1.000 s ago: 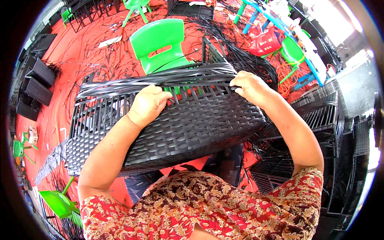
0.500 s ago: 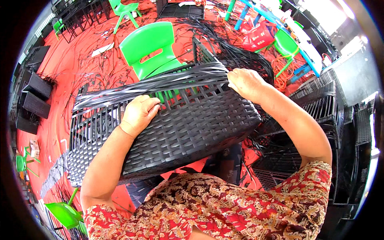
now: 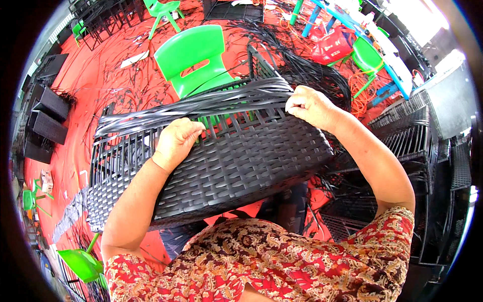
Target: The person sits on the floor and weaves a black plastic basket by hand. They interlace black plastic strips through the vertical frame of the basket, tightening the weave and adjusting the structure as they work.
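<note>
- Black woven frame: tilted in front of the person, above the legs; closely woven below, open slats toward the top.
- Left hand: grip curled closed at the weave's upper edge; cannot tell whether it pinches a strand.
- Right hand: grip closed by the upper right corner, contents hidden.
- Black strips: bundled along the top.
- Green chair: just beyond.
</note>
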Demonstrator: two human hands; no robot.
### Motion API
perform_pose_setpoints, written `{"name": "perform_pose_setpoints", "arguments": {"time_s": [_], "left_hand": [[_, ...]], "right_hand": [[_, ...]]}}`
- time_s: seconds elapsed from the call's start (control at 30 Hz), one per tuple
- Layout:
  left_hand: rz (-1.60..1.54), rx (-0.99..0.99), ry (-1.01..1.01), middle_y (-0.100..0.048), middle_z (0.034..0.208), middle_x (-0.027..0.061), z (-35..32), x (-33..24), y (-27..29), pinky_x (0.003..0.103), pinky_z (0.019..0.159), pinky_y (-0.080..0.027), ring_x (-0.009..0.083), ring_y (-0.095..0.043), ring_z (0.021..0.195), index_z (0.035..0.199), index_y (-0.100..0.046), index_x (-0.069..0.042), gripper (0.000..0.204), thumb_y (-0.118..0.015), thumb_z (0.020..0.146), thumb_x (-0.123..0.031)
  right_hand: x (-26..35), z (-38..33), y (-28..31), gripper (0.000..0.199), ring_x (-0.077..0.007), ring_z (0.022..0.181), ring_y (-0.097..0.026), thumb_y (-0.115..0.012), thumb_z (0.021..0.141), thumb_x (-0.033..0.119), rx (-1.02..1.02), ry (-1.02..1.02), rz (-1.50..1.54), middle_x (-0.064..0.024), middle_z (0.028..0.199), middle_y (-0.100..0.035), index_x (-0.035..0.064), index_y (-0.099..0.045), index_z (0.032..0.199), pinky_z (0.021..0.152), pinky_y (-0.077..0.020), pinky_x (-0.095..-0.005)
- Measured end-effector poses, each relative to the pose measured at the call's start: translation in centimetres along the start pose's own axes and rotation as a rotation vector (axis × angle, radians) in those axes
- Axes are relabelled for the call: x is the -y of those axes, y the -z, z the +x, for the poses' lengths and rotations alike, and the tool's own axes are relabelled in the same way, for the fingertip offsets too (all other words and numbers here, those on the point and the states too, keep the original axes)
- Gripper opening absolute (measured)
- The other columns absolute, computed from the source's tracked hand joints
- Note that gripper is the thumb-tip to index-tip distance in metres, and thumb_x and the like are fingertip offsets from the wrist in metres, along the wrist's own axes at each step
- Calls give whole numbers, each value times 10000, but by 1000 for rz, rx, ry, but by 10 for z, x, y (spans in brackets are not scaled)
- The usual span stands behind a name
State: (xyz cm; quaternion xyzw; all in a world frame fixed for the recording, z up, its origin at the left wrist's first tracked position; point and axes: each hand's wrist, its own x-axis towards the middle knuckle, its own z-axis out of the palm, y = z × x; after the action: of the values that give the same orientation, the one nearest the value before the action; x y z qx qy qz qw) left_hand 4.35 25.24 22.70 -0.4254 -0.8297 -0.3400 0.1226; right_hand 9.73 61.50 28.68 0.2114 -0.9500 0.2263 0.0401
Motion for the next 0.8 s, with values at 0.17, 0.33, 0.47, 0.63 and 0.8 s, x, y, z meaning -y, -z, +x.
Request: {"name": "perform_pose_setpoints", "arguments": {"time_s": [0.17, 0.33, 0.47, 0.63, 0.8], "left_hand": [[-444, 136, 283, -499, 739, 1, -2, 12, 0, 247, 660, -420, 118, -491, 705, 847, -646, -50, 39, -617, 852, -76], [-571, 243, 476, -525, 773, -50, 3, 6, 11, 206, 574, -387, 41, -473, 687, 863, -642, -53, 132, -576, 882, -166], [-775, 317, 592, -568, 755, -60, 6, 10, 11, 193, 593, -373, 34, -470, 672, 874, -638, -74, 115, -583, 865, -175], [-822, 319, 642, -571, 748, -57, 6, 9, 14, 203, 614, -385, 35, -477, 675, 863, -641, -63, 109, -597, 865, -162], [-814, 299, 618, -572, 735, -55, 6, 10, 12, 199, 608, -387, 33, -477, 666, 864, -645, -55, 114, -600, 868, -159]], "right_hand": [[7, 7, 4, 147, -280, 854, -549, -614, 802, 204, 142, -124, -53, -92, 831, -547, 60, -595, 780, 765, -446, -379], [11, 13, 2, 199, -272, 913, -569, -584, 783, 309, 225, -191, -143, -78, 883, -578, 128, -665, 773, 773, -423, -393], [4, 10, -1, 146, -248, 890, -567, -632, 813, 215, 172, -285, 101, -87, 890, -546, 72, -662, 804, 810, -439, -353], [35, 14, 4, 136, -261, 974, -523, -670, 766, 240, 26, -181, -186, -58, 924, -541, 105, -651, 776, 860, -355, -413], [47, 26, -25, 135, -289, 855, -589, -663, 747, 180, 52, 185, -48, -74, 821, -631, 78, -680, 833, 801, -452, -406]]}}
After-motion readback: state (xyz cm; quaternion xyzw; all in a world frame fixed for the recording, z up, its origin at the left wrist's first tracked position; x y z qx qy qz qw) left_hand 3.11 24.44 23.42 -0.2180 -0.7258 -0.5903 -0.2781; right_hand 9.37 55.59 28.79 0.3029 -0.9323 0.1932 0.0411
